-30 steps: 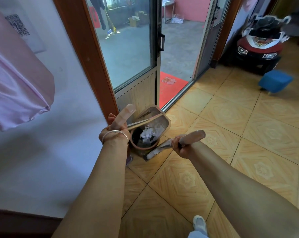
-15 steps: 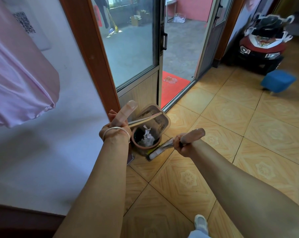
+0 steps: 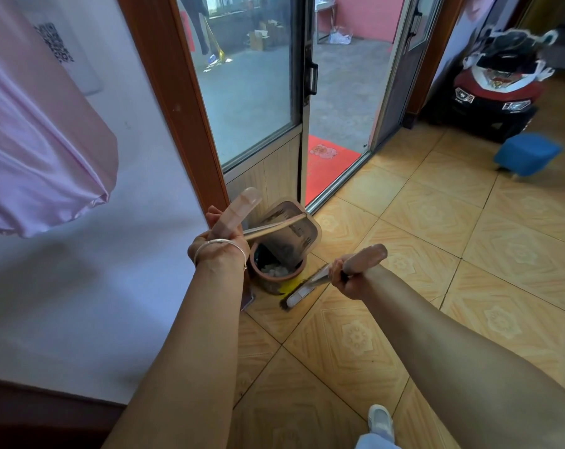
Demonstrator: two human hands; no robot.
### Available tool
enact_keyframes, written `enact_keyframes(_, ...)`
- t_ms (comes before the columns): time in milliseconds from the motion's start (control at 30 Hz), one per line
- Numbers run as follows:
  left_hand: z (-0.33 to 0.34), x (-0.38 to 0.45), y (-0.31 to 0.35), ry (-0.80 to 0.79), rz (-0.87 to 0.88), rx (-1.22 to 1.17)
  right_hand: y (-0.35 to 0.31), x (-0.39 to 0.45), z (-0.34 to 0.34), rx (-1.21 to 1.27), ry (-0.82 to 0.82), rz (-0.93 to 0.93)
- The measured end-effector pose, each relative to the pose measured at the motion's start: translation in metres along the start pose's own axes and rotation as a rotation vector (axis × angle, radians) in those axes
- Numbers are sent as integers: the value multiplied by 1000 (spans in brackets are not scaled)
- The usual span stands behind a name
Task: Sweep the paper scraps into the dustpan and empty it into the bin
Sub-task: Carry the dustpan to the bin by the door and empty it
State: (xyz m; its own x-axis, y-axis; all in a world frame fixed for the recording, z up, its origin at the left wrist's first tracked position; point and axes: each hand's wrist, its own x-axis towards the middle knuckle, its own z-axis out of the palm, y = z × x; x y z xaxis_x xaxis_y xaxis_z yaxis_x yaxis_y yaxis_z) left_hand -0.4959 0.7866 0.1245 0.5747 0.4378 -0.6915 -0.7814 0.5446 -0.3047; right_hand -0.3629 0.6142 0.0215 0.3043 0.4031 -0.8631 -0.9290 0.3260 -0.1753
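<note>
My left hand (image 3: 218, 246) grips the pale pink handle of the dustpan (image 3: 287, 231), which is tipped steeply, its mouth down over the small brown bin (image 3: 274, 278) by the door frame. White paper scraps (image 3: 274, 270) lie inside the bin; the pan's inside looks bare. My right hand (image 3: 347, 277) holds the hand brush (image 3: 302, 291) by its pink handle, just right of the bin, with the bristle head pointing down-left near the floor.
The bin stands against the white wall and brown door frame (image 3: 174, 102). A glass door (image 3: 252, 76) is beside it, the doorway with a red mat (image 3: 329, 160) open. A red toy car (image 3: 495, 89) and blue stool (image 3: 527, 153) stand far right. My shoe (image 3: 380, 419) is on the tiles.
The scraps slid out of the tipped dustpan and dropped into the bin; the pan now looks bare. The brush moved slightly lower to the right of the bin.
</note>
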Motion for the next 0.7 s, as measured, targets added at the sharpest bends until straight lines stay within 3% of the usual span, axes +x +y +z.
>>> enact_keyframes(233,-3,-5,0,-19,-15,53,1,-2,-2,-24,10,-17)
enact_keyframes(500,10,-3,-24,-79,13,553,-5,-1,-12,13,-6,-32)
enact_keyframes(633,26,1,-55,-145,-4,771,-18,-13,-23,-78,67,-11)
enact_keyframes(700,27,-2,-73,-164,-21,882,-26,-22,-26,-171,69,-110)
